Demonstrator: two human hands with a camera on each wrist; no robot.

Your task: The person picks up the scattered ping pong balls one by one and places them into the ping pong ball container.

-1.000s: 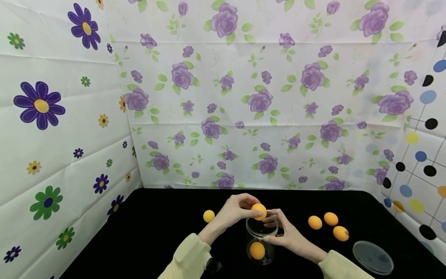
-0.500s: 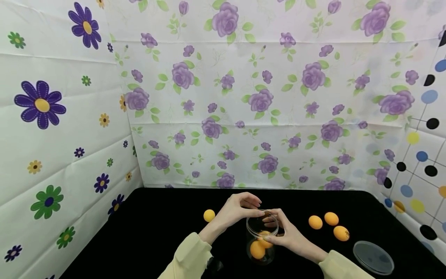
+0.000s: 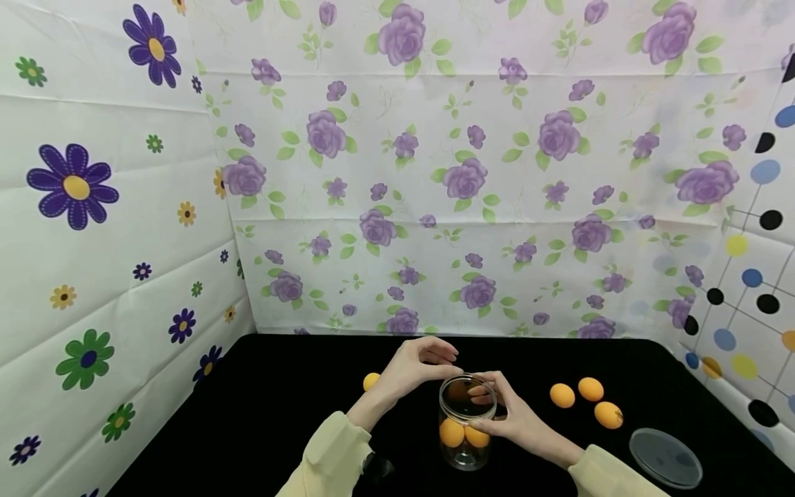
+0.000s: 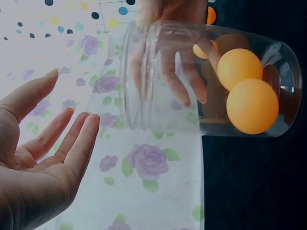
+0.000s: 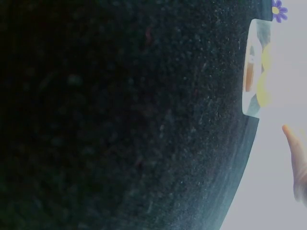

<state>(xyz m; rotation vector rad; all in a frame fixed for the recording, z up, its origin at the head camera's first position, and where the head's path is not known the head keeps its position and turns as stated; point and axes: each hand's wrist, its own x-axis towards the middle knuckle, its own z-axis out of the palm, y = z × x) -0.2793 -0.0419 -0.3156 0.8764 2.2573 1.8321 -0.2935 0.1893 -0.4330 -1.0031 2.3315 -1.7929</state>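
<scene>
A clear jar (image 3: 466, 458), lidless, stands upright on the black table with two orange ping-pong balls (image 3: 452, 433) inside. My right hand (image 3: 506, 412) grips the jar near its rim, thumb in front and fingers behind. Beside the rim on the left, my left hand (image 3: 422, 364) holds nothing, its fingers loosely bent. In the left wrist view a gap shows between the left fingertips (image 4: 93, 120) and the jar's mouth. The right wrist view is washed out; it catches the jar's base (image 5: 250, 72) and a bit of finger at the edge.
Another ping-pong ball (image 3: 370, 382) lies behind the left wrist, partly hidden. To the right are three more, one with a dark print (image 3: 609, 415). A round translucent lid (image 3: 666, 457) lies nearer the front. Patterned cloth walls (image 3: 472, 228) enclose the table (image 3: 298, 414).
My left hand let go of a ping-pong ball over the jar; it dropped in next to the first one. The left hand then drew slightly left and up. The right hand stayed put.
</scene>
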